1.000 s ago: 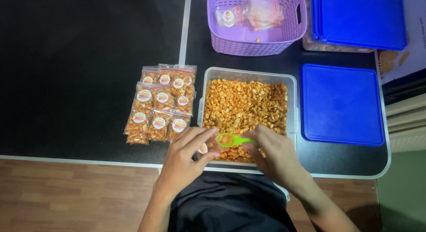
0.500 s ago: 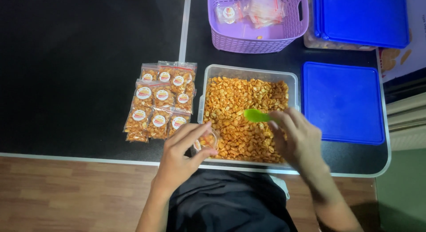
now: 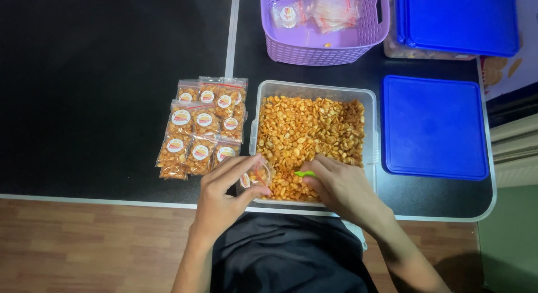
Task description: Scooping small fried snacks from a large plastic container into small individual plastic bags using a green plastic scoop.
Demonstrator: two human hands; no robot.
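Note:
A clear plastic tub (image 3: 314, 91) full of orange fried snack pieces (image 3: 308, 136) sits on the black table in front of me. My left hand (image 3: 224, 195) holds a small clear bag (image 3: 256, 175), partly filled with snack, open at the tub's near left corner. My right hand (image 3: 339, 189) grips a small green scoop (image 3: 305, 173), its tip dug into the snack near the front of the tub, just right of the bag.
Several filled, labelled snack bags (image 3: 202, 127) lie in rows left of the tub. A purple basket (image 3: 325, 49) with a few empty bags stands behind. A blue lid (image 3: 434, 127) lies to the right, another blue-lidded box (image 3: 459, 21) behind it. The table edge (image 3: 112, 203) is near me.
My right hand drew the green scoop from the bag out over the middle of the tub, then brought it back down into the snack near the front. The left hand kept holding the bag.

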